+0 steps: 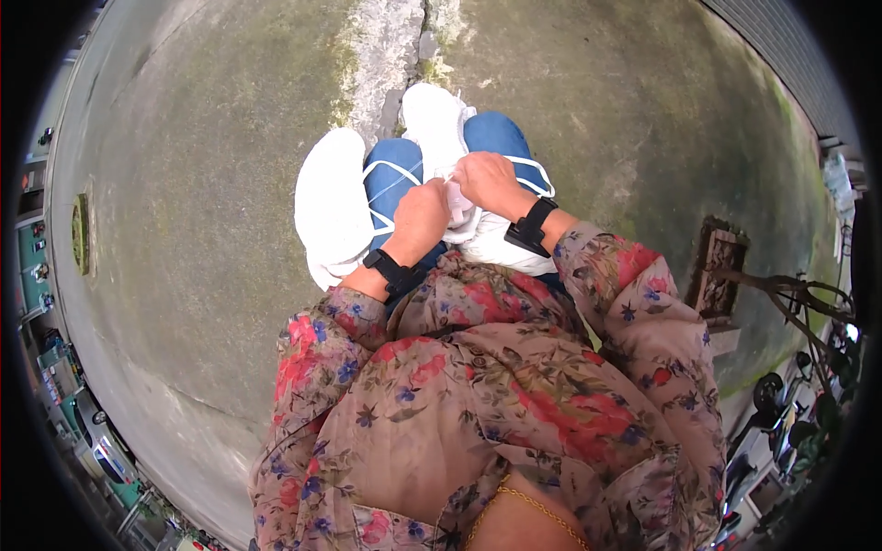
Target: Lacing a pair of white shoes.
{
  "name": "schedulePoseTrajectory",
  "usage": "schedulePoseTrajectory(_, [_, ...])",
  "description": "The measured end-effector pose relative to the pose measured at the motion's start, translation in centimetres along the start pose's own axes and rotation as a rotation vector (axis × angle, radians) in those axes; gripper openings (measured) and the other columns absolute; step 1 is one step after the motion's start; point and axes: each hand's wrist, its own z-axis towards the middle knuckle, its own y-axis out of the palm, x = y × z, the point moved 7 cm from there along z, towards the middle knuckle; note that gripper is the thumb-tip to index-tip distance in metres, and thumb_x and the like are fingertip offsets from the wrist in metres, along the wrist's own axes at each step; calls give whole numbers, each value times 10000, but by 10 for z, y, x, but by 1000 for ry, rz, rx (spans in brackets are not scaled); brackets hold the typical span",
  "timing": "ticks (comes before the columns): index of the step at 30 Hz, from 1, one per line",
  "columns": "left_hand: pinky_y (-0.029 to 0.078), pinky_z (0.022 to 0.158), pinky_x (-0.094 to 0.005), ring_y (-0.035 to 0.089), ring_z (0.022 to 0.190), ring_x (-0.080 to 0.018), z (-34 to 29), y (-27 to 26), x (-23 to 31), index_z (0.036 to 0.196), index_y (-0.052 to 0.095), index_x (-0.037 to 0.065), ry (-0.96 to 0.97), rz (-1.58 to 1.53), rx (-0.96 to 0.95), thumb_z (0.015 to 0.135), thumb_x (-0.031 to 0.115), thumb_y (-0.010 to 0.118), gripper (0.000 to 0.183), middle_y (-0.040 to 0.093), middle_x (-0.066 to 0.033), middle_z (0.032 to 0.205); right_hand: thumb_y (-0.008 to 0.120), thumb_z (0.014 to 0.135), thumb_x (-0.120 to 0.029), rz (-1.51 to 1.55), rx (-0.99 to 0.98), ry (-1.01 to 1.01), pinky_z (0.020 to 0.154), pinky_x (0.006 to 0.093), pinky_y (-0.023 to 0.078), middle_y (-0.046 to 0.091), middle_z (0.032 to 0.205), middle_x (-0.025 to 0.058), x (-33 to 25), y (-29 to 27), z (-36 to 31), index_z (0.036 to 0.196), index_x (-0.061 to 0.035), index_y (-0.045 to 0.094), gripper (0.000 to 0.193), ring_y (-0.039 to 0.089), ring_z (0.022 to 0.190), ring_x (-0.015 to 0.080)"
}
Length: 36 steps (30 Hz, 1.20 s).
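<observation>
Between my blue-jeaned knees is a white shoe (437, 119), with its pale pinkish tongue (458, 197) showing below my fingers. My left hand (424, 217) is closed in a pinch at the shoe's laces. Beside it, my right hand (490, 180) also pinches at the laces, its fingers almost meeting the left ones. A loose white shoelace (390, 165) loops over the left knee, and another lace loop (542, 174) hangs past the right knee. A second white shoe (333, 197) is to the left. My fingers hide where the laces cross.
Stained concrete ground (230, 174) surrounds me, with a pale crack (377, 69) running ahead. To the right are a brown rectangular frame (719, 266) and a dark metal stand (790, 289). Parked vehicles (106, 455) line the far left edge. Black bands circle both wrists.
</observation>
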Motion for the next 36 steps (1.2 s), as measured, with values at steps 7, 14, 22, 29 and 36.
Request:
schedulePoseTrajectory(7, [458,551,-422,574,609,-358,0,0,-18,911,560,-23,-212,-129,-6,839,124,456,195,584,-230,688,576,796,-167,1043,-260,524,514,248,363,524,619,14,24,30,-5,715,29,592,212,435,592,67])
schedulePoseTrajectory(14, [304,322,-203,421,450,-73,-9,13,-18,927,552,-2,-618,-1137,-223,897,166,421,215,502,-12,631,556,780,-77,821,-210,300,592,278,429,582,663,83,30,27,-9,790,51,615,142,521,642,122])
schedulePoseTrajectory(22, [296,341,-197,418,445,-71,-8,12,-19,958,549,18,-621,-1240,-253,894,161,439,192,525,-16,650,544,784,-6,1031,-103,376,722,241,447,602,895,71,35,24,-8,1029,45,552,251,560,825,108])
schedulePoseTrajectory(29, [291,330,-183,317,391,-38,-9,13,-22,982,529,26,-647,-1332,-286,897,146,437,174,528,-14,676,568,778,-25,1414,-232,521,588,194,409,587,835,34,43,30,-7,1030,20,544,258,533,719,71])
schedulePoseTrajectory(36, [312,328,-214,386,404,-64,-2,20,-26,870,562,8,-607,-1328,-257,856,112,476,136,538,-37,630,597,734,-30,1268,-278,484,561,210,417,592,796,40,32,27,-4,989,23,562,263,554,693,98])
